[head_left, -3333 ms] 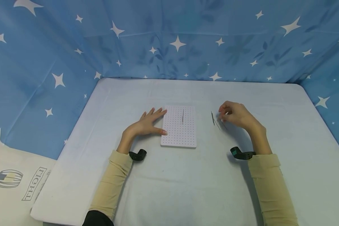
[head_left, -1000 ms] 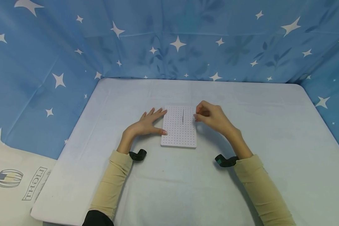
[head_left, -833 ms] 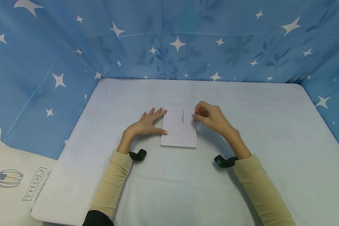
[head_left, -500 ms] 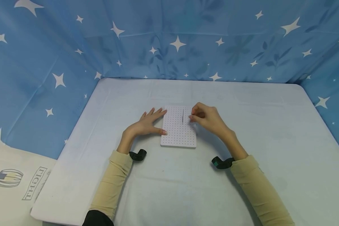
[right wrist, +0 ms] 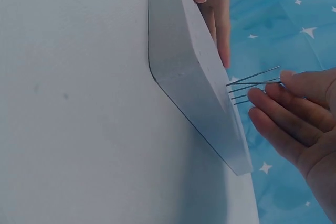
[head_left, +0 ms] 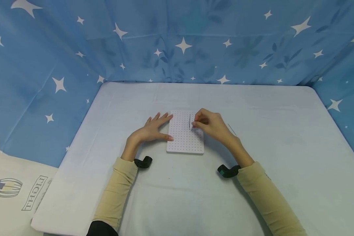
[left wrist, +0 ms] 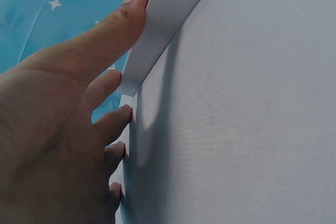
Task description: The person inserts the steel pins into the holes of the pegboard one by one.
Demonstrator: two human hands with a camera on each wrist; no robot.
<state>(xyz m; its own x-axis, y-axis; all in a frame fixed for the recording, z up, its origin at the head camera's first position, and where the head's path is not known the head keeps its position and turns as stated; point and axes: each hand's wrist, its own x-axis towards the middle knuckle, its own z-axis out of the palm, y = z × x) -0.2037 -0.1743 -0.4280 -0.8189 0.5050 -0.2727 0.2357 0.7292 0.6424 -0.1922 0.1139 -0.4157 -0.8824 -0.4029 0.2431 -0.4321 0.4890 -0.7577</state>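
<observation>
Right hand (head_left: 210, 124) moved left, pinched needle (right wrist: 249, 83) jutting down toward board (head_left: 185, 142); left hand (head_left: 151, 130) spread.

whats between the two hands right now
A white perforated board with thin dark pins standing in it, between left hand and right hand; the head view shows this.

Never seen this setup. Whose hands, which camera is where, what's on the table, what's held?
No robot here: a person works bare-handed. The wide picture comes from a camera on the head, looking down; the close ones come from wrist cameras, the black devices on each wrist. On the white-covered table lies a white perforated board, with thin needle-like pins standing in it; at least one loose pin lies by the right wrist. The left hand, fingers spread, touches the board's left side. The right hand pinches what looks like another pin above the board.
</observation>
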